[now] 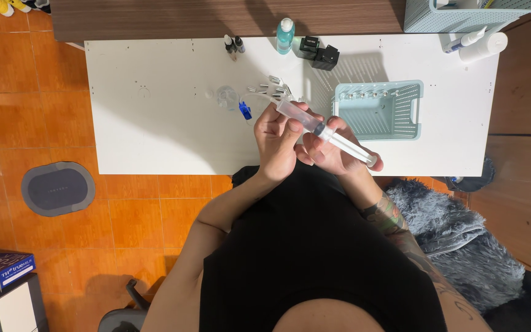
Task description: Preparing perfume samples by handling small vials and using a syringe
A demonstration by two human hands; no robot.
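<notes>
Clear plastic syringe (321, 128), large, held in both my hands above the near edge of the white table (155, 135). My left hand (276, 144) is wrapped around the barrel, fingers curled closed on it, thumb over the top. My right hand (333, 150) is closed on the plunger end, which is drawn out and points toward my right; the dark plunger seal sits between the two hands. The syringe lies tilted, tip toward the far left, plunger end near the table edge. Just beyond the tip, on the table: a cluster of small clear pieces (271, 87), a round clear item (227, 96) and a small blue part (245, 110); I cannot tell whether the tip touches any of these. To my right of the hands, a pale green slotted basket (416, 110) with small items along its far wall. At the far edge: a teal bottle (285, 35), two small dropper bottles (235, 46), two black boxes (319, 52). Nothing lies between my hands and the basket.
</notes>
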